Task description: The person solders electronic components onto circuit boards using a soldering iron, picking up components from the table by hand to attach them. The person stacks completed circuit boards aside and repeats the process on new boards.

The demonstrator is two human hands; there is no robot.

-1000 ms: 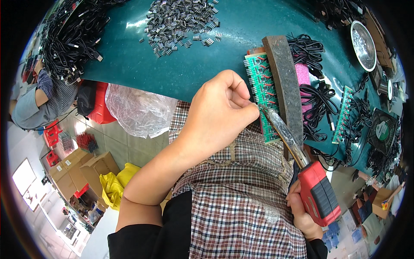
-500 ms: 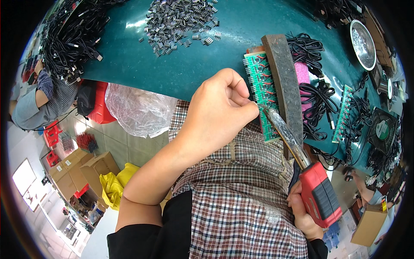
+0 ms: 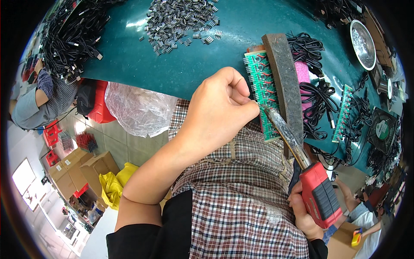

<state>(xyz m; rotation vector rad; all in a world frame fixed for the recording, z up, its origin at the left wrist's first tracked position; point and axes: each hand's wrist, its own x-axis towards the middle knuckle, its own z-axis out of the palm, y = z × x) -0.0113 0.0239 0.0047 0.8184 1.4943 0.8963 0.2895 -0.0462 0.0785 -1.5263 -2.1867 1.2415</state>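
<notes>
At the lower right, a co-worker (image 3: pixel 370 222) now shows more fully and nearer to the red-handled soldering iron (image 3: pixel 321 196) than 1.0 s ago. The cardboard box (image 3: pixel 343 245) there now sits lower and farther left than in both of the 2 earlier views. A yellow object (image 3: pixel 356 237), apparently in the co-worker's hand though small and distorted near the rim, also appears lower and farther left.
</notes>
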